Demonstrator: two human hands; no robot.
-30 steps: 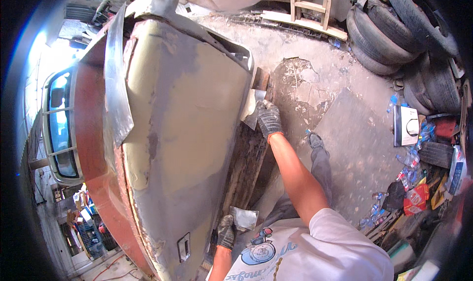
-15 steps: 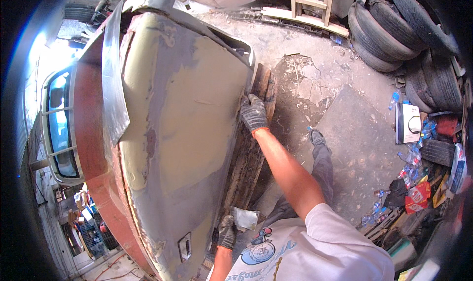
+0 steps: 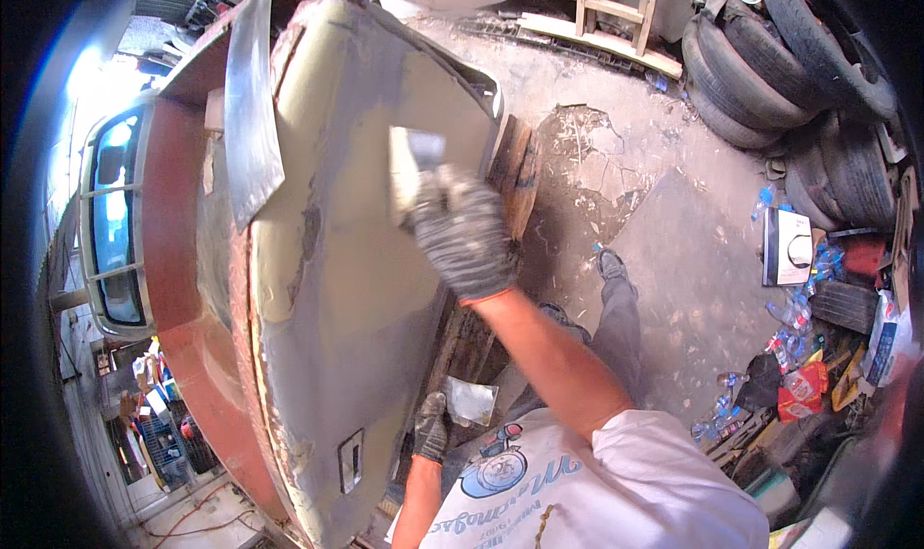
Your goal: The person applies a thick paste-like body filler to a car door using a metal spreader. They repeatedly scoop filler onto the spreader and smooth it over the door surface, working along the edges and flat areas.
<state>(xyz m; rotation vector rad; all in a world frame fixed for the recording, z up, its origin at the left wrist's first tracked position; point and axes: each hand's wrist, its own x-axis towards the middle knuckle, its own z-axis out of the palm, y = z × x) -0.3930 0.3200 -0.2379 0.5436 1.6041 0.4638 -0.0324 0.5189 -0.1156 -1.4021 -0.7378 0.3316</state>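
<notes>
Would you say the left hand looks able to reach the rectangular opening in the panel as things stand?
Probably yes: nothing visible blocks the nearby opening, though the left hand holds a flat sheet.

The body panel [image 3: 375, 251] is coated in matt beige and grey, smooth across the middle but chipped and roughened along its left edge. The bent strip [image 3: 252, 116] is seen as bare, shiny metal; the reddish-brown bodywork [image 3: 176, 198] is finished dull. The right grip [image 3: 462, 236] and left grip [image 3: 430, 429] are covered in knitted cloth. A slight sheen is shown by the square sheet [image 3: 472, 402]; the flat blade's [image 3: 421, 147] finish is blurred. The beam [image 3: 522, 169] is made of rough wood, the tyres [image 3: 731, 82] of matt rubber.
</notes>
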